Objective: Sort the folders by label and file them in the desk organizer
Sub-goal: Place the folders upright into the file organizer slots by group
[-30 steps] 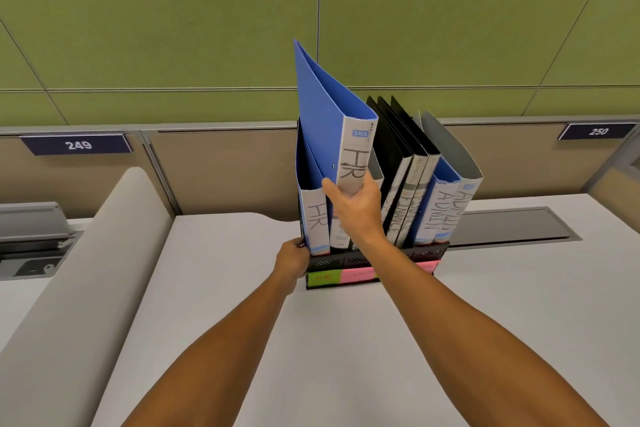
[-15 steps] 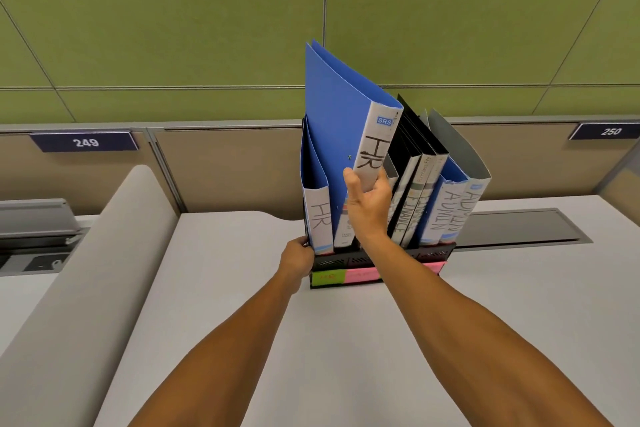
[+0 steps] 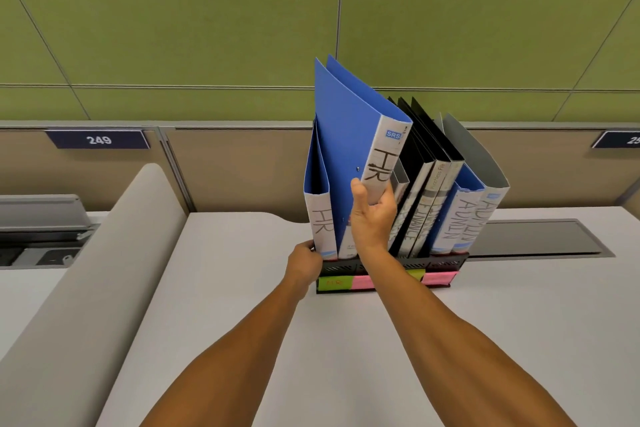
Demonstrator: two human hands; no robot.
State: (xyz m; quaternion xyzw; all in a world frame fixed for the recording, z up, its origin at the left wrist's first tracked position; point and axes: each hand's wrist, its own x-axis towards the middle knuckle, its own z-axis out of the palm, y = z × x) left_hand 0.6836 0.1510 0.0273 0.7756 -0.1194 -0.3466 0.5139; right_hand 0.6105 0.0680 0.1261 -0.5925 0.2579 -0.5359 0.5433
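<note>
A black mesh desk organizer (image 3: 446,258) with green and pink sticky labels stands on the desk. My right hand (image 3: 372,215) grips the spine of a blue folder marked HR (image 3: 349,135), which leans to the right, its lower end inside the organizer's left section. Another blue HR folder (image 3: 320,215) stands at the far left. My left hand (image 3: 304,262) holds the organizer's left front corner. Black FINANCE folders (image 3: 422,208) fill the middle. A blue ADMIN folder (image 3: 457,215) and a grey ADMIN folder (image 3: 485,191) stand at the right.
A green partition wall (image 3: 207,28) rises behind the desk, with number plates 249 (image 3: 98,140) and a second one at the right edge. A dark cable hatch (image 3: 540,236) lies right of the organizer. A grey curved divider (image 3: 86,270) borders the desk's left side.
The held HR folder has sunk lower into the organizer and tilted more to the right. My right hand followed it down. My left hand stayed on the organizer's corner.
</note>
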